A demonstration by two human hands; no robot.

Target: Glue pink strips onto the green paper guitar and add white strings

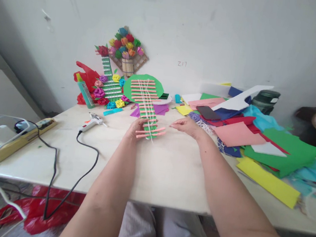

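A green paper craft with a round top and a narrow lower part (142, 89) is held tilted up over the table. Rolled pink paper strips (151, 132) run across it, and white string (146, 99) is strung lengthwise over them. My left hand (137, 126) grips its lower left edge, with the fingers partly hidden behind it. To the right and apart from the craft, my right hand (187, 126) is closed in a pinch. Whatever sits between those fingertips is too small to make out.
A glue gun (91, 122) lies at left, its black cord running off the table edge near a power strip (17, 141). Behind stand a glue bottle (85, 92) and paper flower crafts (111, 89). Coloured paper sheets (286, 149), a phone (208, 113) and string bundles (204, 125) crowd the right.
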